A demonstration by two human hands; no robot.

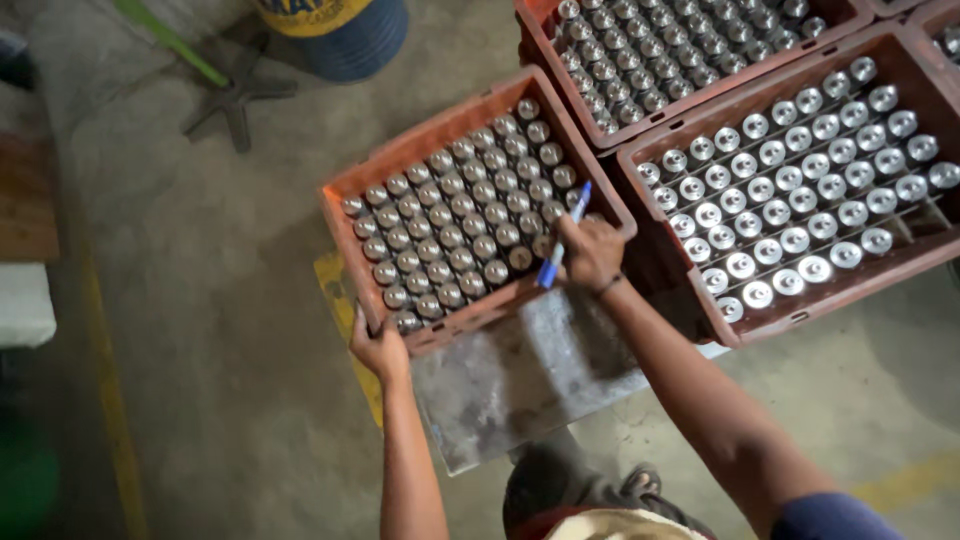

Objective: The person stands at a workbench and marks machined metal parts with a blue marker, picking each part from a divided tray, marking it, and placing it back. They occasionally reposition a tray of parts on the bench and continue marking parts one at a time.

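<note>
Orange crate gripped by left hand; right hand holds blue pen.

Open floor left of left hand; packed crate ahead; neighbouring crates crowding right of right hand.

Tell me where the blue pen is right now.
In the head view, the blue pen is in the right hand, over the right corner of the near orange crate of metal cylinders.
</note>
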